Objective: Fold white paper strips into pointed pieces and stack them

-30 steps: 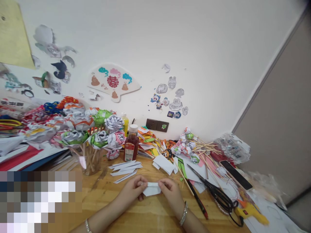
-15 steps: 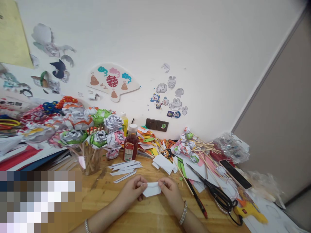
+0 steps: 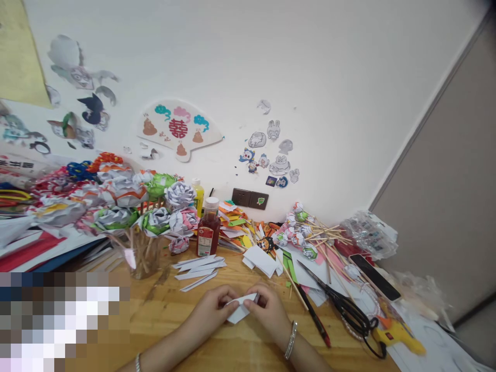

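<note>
A small folded piece of white paper (image 3: 241,309) is held between both hands, low over the wooden table (image 3: 186,330). My left hand (image 3: 216,306) pinches its left end between thumb and fingers. On the other side, my right hand (image 3: 267,305) grips the right end, its thumb lying across the front of the paper. The paper is tilted, its right end higher. Folded white paper strips (image 3: 200,269) lie just beyond my left hand. Past my right hand is a stack of white paper pieces (image 3: 261,259).
Paper flowers on sticks (image 3: 116,219) stand in a clear container at the left. A red-brown bottle (image 3: 208,230) stands behind the strips. To the right lie black scissors (image 3: 351,310), a red-tipped black pen (image 3: 315,315), a phone (image 3: 375,278) and a yellow glue gun (image 3: 401,338).
The paper has turned from level to slanting, right end up. My right thumb has shifted down and inward over its front, and both hands still grip it.
</note>
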The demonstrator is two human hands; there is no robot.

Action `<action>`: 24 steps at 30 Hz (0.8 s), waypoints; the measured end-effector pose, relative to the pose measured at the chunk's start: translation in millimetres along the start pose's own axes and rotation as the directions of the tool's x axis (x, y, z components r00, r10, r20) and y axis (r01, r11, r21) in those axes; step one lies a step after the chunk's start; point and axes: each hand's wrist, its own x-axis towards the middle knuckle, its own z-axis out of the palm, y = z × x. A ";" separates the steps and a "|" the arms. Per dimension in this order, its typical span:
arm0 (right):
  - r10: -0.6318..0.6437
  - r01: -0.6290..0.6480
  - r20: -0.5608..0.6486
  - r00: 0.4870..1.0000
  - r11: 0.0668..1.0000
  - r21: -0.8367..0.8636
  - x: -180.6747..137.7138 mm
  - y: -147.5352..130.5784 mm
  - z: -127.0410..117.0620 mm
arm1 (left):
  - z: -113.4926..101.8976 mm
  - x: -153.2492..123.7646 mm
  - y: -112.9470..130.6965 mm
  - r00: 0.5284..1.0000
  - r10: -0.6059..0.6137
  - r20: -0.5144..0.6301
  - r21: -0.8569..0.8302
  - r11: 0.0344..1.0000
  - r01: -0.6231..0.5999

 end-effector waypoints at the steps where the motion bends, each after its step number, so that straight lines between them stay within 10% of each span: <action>1: -0.013 0.013 -0.004 1.000 1.000 -0.005 0.6 -1.0 -0.7 | 0.7 -0.3 -0.5 1.000 0.005 -0.001 0.002 1.000 -0.005; 24: -0.003 0.004 0.026 1.000 0.999 -0.040 -0.5 -2.7 -1.2 | 2.2 -5.4 7.1 0.997 0.081 -0.003 0.295 0.952 -0.076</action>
